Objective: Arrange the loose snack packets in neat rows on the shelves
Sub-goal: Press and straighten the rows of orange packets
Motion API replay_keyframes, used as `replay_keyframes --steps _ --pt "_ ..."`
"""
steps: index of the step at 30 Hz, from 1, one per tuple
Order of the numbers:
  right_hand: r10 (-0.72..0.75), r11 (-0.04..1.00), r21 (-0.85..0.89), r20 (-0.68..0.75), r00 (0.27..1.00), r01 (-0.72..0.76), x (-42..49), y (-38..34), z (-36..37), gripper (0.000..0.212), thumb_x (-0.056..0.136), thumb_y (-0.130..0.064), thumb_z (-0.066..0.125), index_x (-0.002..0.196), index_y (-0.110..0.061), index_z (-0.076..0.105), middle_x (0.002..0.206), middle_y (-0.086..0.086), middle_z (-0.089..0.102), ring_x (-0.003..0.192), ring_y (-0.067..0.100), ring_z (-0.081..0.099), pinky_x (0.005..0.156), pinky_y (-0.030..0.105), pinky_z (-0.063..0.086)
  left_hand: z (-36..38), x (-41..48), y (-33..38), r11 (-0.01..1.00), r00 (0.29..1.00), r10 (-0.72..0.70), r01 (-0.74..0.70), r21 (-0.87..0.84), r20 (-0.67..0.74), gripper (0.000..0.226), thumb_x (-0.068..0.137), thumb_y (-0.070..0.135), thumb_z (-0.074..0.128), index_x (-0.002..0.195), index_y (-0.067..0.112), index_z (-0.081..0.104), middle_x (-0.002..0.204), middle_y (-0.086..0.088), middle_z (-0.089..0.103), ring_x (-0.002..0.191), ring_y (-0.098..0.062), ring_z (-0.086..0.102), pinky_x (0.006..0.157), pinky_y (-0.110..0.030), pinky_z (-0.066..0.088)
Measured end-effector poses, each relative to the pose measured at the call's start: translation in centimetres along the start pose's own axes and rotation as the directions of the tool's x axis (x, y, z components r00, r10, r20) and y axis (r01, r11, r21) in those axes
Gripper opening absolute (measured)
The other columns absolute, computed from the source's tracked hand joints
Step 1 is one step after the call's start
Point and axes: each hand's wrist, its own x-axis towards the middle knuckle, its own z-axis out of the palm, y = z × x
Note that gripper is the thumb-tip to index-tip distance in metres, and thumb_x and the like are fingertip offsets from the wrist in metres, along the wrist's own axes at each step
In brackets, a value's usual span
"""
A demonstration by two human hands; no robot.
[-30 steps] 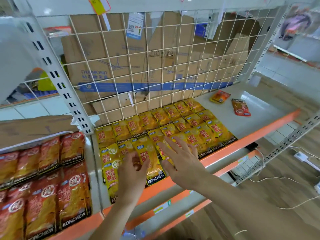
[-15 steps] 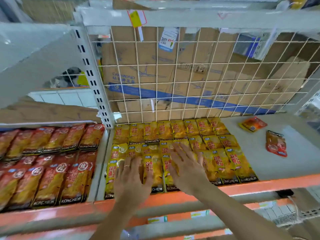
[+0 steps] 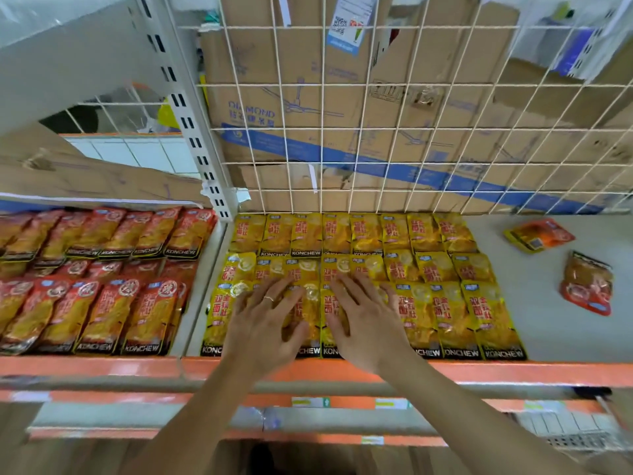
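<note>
Yellow snack packets (image 3: 455,313) lie in three overlapping rows on the grey shelf (image 3: 555,330) with an orange front edge. My left hand (image 3: 267,323), wearing a ring, lies flat with spread fingers on the front-row packets left of centre. My right hand (image 3: 366,320) lies flat beside it on the neighbouring front-row packets. Neither hand grips anything. Two loose orange-red packets lie apart on the bare right part of the shelf: one (image 3: 539,234) near the back, one (image 3: 587,282) further forward.
Red packets (image 3: 102,310) fill the neighbouring shelf on the left, past a white slotted upright (image 3: 195,132). A white wire grid (image 3: 411,132) backs the shelf, with cardboard boxes behind it. Lower shelf edges (image 3: 308,402) run below my arms.
The view has shifted closer and more square to the shelf. Both hands have stayed flat on the front-row yellow packets, now spread slightly apart side by side.
</note>
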Motion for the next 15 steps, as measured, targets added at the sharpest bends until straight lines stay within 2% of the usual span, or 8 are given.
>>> replay_keyframes --steps 6,9,15 --pt "-0.013 1.0 -0.002 -0.029 1.0 0.013 0.04 0.0 0.35 0.064 0.094 -0.056 0.024 0.15 -0.028 0.036 0.157 -0.009 0.035 0.149 0.015 0.018 0.116 0.048 0.004 0.07 0.1 -0.01 0.999 0.997 -0.024 0.022 0.024 0.078 0.06 0.089 0.06 0.039 0.143 0.037 0.046 0.155 0.014 0.04 0.147 -0.016 0.032 0.112 -0.059 0.029" --pt "-0.012 1.0 -0.002 -0.041 0.999 0.011 -0.05 -0.03 0.4 0.063 0.094 -0.056 0.028 0.149 -0.027 0.038 0.155 -0.008 0.037 0.148 0.016 0.022 0.116 0.049 0.007 0.06 0.05 -0.01 1.0 0.998 -0.019 0.018 0.015 0.063 0.06 0.089 0.06 0.04 0.143 0.036 0.047 0.155 0.015 0.041 0.147 -0.015 0.032 0.113 -0.059 0.028" --pt "0.013 1.0 0.001 -0.025 1.0 -0.013 -0.09 -0.1 0.38 0.066 0.093 -0.059 0.022 0.153 -0.032 0.028 0.164 -0.009 0.02 0.153 0.02 0.006 0.118 0.057 0.004 0.12 -0.07 0.1 1.0 1.0 -0.01 0.01 0.005 0.026 0.061 0.089 0.06 0.042 0.143 0.032 0.051 0.155 0.013 0.042 0.146 -0.014 0.034 0.112 -0.058 0.03"
